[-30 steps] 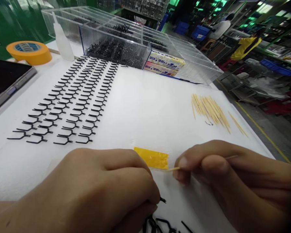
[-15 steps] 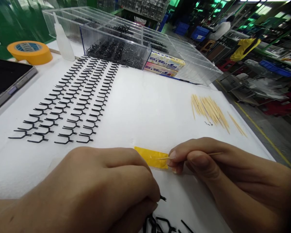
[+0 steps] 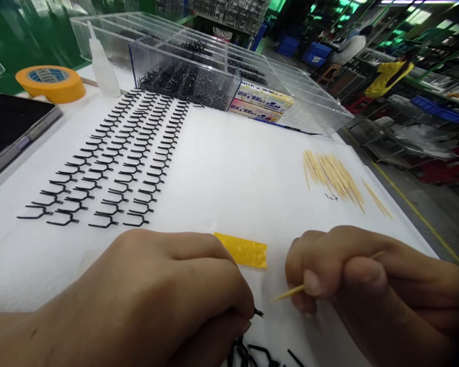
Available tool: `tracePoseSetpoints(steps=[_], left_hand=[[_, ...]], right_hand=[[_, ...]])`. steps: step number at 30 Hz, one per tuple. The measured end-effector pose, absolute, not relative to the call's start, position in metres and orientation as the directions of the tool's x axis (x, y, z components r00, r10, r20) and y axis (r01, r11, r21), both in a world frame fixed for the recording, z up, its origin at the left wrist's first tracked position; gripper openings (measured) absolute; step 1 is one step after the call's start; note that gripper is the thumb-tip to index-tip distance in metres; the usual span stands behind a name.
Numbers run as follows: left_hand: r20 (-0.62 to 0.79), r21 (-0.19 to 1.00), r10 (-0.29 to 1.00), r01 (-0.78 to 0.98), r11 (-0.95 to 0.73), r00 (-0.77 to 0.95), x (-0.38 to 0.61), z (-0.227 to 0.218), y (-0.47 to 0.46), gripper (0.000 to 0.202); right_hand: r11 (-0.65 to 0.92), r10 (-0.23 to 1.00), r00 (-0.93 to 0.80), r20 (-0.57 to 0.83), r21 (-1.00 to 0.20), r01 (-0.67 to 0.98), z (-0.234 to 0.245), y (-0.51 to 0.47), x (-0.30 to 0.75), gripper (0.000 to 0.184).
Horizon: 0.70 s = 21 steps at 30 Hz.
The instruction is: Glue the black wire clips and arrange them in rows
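My left hand [image 3: 168, 290] is closed around a small black forked part [image 3: 258, 312], and only its tip shows beyond the fingers. My right hand [image 3: 340, 275] pinches a wooden toothpick [image 3: 289, 293], its point directed left toward that tip but apart from it. Between the hands, a strip of yellow tape [image 3: 245, 251] lies flat on the white work surface. Several loose black forked parts [image 3: 262, 352] are piled below my left hand, partly cut off by the frame. Further back on the left, matching black parts [image 3: 117, 186] lie in neat rows.
Toothpicks [image 3: 332, 176] lie in a heap at right, with tiny dark bits beside them. A clear compartment box [image 3: 183, 92] with black parts stands at the back, near two small cartons [image 3: 260, 104]. A squeeze bottle [image 3: 104, 69], orange tape roll [image 3: 50, 84] and phone [image 3: 15, 127] occupy the left.
My right hand has drawn the toothpick away from the yellow tape, down and to the right, toward the black part's tip. My left hand stays nearly still.
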State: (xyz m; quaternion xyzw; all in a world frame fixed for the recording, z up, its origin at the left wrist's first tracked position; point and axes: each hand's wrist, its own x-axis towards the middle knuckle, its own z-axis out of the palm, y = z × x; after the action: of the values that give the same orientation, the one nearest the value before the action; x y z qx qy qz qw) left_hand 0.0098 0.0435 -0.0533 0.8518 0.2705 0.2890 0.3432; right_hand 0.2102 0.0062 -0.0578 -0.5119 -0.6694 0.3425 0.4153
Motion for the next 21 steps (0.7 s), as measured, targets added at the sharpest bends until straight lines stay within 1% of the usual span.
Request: tracePoseSetpoints(steps=[3, 5, 8, 12, 16, 21], left_hand=[[0.312, 0.751, 0.661, 0.249, -0.611, 0.683, 0.01, -0.055, 0.044, 0.008], [0.307, 0.752, 0.66, 0.25, -0.61, 0.686, 0.01, -0.055, 0.044, 0.008], [0.294, 0.727, 0.667, 0.293, -0.621, 0.685, 0.01, -0.052, 0.043, 0.01], [0.281, 0.69, 0.681, 0.351, -0.633, 0.676, 0.011, -0.046, 0.039, 0.012], [0.284, 0.682, 0.679, 0.355, -0.639, 0.676, 0.011, -0.046, 0.038, 0.014], [0.289, 0.715, 0.672, 0.313, -0.625, 0.682, 0.01, -0.05, 0.04, 0.012]], right_hand=[[0.326, 0.945, -0.159, 0.285, -0.859, 0.396, -0.059, 0.008, 0.209, 0.032], [0.342, 0.938, -0.192, 0.288, -0.86, 0.38, -0.058, 0.01, 0.207, 0.03], [0.337, 0.932, -0.255, 0.256, -0.871, 0.358, -0.056, 0.011, 0.206, 0.028], [0.315, 0.934, -0.278, 0.226, -0.885, 0.342, -0.053, 0.011, 0.205, 0.028], [0.333, 0.932, -0.27, 0.243, -0.87, 0.364, -0.055, 0.012, 0.205, 0.03], [0.315, 0.949, -0.169, 0.268, -0.846, 0.43, -0.059, 0.01, 0.209, 0.032]])
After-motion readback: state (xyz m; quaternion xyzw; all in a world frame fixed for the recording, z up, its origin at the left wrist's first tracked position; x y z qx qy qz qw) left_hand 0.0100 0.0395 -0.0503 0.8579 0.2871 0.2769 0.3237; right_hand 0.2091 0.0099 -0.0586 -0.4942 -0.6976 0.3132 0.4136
